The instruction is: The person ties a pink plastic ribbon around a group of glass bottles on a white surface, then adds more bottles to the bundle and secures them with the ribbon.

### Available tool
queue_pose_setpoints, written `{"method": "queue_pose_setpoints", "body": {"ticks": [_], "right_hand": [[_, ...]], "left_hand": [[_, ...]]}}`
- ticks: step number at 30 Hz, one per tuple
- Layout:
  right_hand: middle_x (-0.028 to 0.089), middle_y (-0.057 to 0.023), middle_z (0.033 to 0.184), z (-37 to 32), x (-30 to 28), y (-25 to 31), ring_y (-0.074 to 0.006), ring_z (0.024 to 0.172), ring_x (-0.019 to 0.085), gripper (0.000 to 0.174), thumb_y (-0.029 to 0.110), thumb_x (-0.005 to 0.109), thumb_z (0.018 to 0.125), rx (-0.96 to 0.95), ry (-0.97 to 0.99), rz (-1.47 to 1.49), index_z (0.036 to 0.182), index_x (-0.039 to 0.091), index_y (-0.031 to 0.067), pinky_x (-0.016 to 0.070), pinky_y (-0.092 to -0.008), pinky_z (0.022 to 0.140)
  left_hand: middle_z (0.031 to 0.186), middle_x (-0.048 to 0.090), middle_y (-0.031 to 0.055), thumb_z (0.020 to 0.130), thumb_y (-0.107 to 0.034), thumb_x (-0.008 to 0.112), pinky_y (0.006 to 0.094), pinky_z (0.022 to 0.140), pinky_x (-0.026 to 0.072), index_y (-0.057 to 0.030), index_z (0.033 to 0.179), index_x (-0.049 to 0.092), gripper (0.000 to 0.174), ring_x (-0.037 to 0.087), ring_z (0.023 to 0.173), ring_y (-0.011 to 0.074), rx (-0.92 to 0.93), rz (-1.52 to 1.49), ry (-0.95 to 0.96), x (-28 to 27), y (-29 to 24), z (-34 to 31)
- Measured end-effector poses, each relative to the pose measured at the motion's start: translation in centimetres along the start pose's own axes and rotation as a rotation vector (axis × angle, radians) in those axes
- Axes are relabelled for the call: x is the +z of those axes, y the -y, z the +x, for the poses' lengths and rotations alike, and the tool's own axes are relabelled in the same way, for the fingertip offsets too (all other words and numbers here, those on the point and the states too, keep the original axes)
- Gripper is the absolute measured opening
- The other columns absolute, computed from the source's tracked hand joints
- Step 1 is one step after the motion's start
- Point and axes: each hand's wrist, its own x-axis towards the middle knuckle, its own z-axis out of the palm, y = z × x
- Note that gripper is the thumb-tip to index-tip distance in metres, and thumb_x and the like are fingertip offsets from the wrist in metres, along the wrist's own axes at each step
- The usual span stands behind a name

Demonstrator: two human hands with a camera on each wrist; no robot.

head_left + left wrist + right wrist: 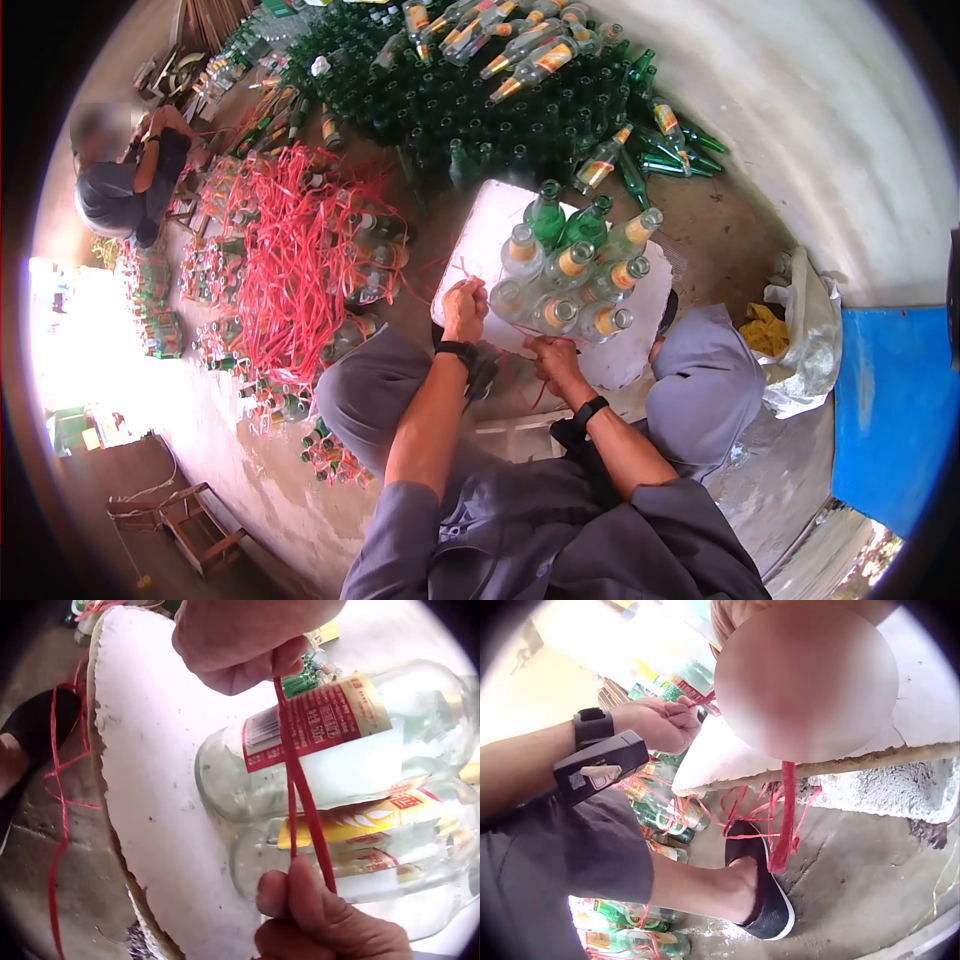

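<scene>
Red plastic strapping (298, 772) runs across the sides of a cluster of upright glass bottles (570, 265), clear ones with labels and green ones at the back. They stand packed together on a white board (470, 235). My left hand (463, 308) is left of the cluster, fingers curled on the strapping. At the near side, my right hand (558, 362) pinches the strapping between thumb and fingers. The left wrist view shows both hands with two strands stretched between them, over a red-and-yellow label. A blur covers much of my right hand in the right wrist view.
A heap of red strapping (290, 260) lies over bottle bundles to the left. Many green bottles (440, 120) fill the back. A person (120, 185) sits at far left. A white sack (805, 340) and a blue panel (890, 400) stand to the right.
</scene>
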Motion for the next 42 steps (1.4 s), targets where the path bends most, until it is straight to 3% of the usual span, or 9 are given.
{"method": "queue_pose_setpoints", "body": {"ticks": [5, 10, 13, 15, 16, 21, 29, 35, 42], "right_hand": [[0.036, 0.0087, 0.055, -0.1, 0.3, 0.1, -0.0043, 0.038, 0.029, 0.010, 0.012, 0.069, 0.087, -0.029, -0.019, -0.006, 0.088, 0.062, 0.0051, 0.0190, -0.0245, 0.037], [0.035, 0.0088, 0.054, 0.0, 0.2, 0.2, -0.0041, 0.037, 0.029, 0.010, 0.013, 0.069, 0.087, -0.057, -0.010, -0.055, 0.087, 0.063, 0.0045, 0.0188, -0.0243, 0.037], [0.034, 0.0086, 0.053, 0.2, 0.1, 0.0, -0.0044, 0.038, 0.028, 0.012, 0.014, 0.069, 0.088, -0.029, 0.003, -0.020, 0.087, 0.063, 0.0037, 0.0182, -0.0248, 0.038], [0.034, 0.0083, 0.053, 0.0, 0.2, 0.0, -0.0046, 0.038, 0.028, 0.014, 0.016, 0.069, 0.089, -0.047, 0.003, -0.009, 0.087, 0.064, 0.0028, 0.0176, -0.0253, 0.038], [0.034, 0.0083, 0.053, 0.1, 0.2, -0.1, -0.0046, 0.038, 0.028, 0.014, 0.016, 0.069, 0.089, -0.048, 0.011, -0.010, 0.087, 0.064, 0.0028, 0.0176, -0.0253, 0.038], [0.035, 0.0069, 0.052, 0.5, 0.2, -0.9, -0.0068, 0.039, 0.028, 0.012, 0.015, 0.068, 0.090, -0.093, -0.004, -0.024, 0.086, 0.065, 0.0036, 0.0180, -0.0265, 0.038], [0.040, 0.0050, 0.054, 0.3, 0.1, -0.9, -0.0077, 0.041, 0.034, 0.015, 0.015, 0.065, 0.092, -0.055, 0.054, -0.066, 0.087, 0.067, 0.0017, 0.0224, -0.0256, 0.040], [0.055, -0.0010, 0.066, 0.9, 1.2, -1.2, -0.0115, 0.055, 0.049, 0.017, 0.015, 0.060, 0.094, -0.080, 0.111, -0.126, 0.092, 0.066, -0.0007, 0.0380, -0.0261, 0.049], [0.060, -0.0005, 0.081, 1.3, 3.4, -1.1, -0.0080, 0.059, 0.052, 0.017, 0.014, 0.059, 0.094, -0.181, 0.182, -0.005, 0.108, 0.063, 0.0040, 0.0399, -0.0222, 0.050]], "left_hand": [[0.067, 0.057, 0.0041, 0.094, -0.018, 0.059, 0.0221, 0.043, 0.0320, -0.0014, 0.087, 0.062, 0.018, 0.043, 0.049, 0.0079, 0.044, 0.086, 0.001, -0.2, -0.9, -1.0], [0.074, 0.062, 0.0064, 0.093, -0.018, 0.059, 0.0232, 0.043, 0.0349, 0.0014, 0.106, 0.059, 0.023, 0.054, 0.050, 0.0109, 0.067, 0.175, -0.056, 0.4, -1.9, -2.3], [0.092, 0.066, 0.0132, 0.090, -0.015, 0.061, 0.0317, 0.052, 0.0467, 0.0011, 0.116, 0.055, 0.031, 0.065, 0.066, 0.0217, 0.144, 0.326, -0.159, -0.7, -1.0, -1.5], [0.109, 0.062, 0.0194, 0.084, -0.010, 0.062, 0.0413, 0.073, 0.0533, -0.0005, 0.120, 0.053, 0.038, 0.066, 0.088, 0.0345, 0.909, 1.012, -0.471, -1.8, 0.4, -0.7], [0.124, 0.057, 0.0207, 0.081, -0.006, 0.061, 0.0461, 0.088, 0.0505, -0.0032, 0.121, 0.054, 0.041, 0.059, 0.106, 0.0427, 0.875, 1.019, -0.480, 0.1, -1.5, -3.7], [0.126, 0.059, 0.0208, 0.079, -0.004, 0.062, 0.0443, 0.088, 0.0522, -0.0044, 0.117, 0.059, 0.038, 0.061, 0.111, 0.0387, 1.151, 1.080, -0.097, 1.6, -2.9, -7.3], [0.088, 0.068, 0.0245, 0.085, -0.006, 0.050, 0.0516, 0.069, 0.0536, -0.0035, 0.110, 0.061, 0.027, 0.067, 0.080, 0.0437, 0.831, 1.271, 0.126, -0.3, 0.4, -5.5], [0.087, 0.067, 0.0262, 0.084, -0.007, 0.050, 0.0521, 0.070, 0.0527, -0.0011, 0.105, 0.062, 0.026, 0.066, 0.080, 0.0444, 0.839, 1.304, 0.135, -0.7, 0.5, -5.3], [0.087, 0.070, 0.0178, 0.091, -0.023, 0.055, 0.0490, 0.070, 0.0542, -0.0064, 0.091, 0.070, 0.023, 0.069, 0.081, 0.0383, 0.584, 1.554, 0.100, -0.2, -0.2, -5.7]]}}
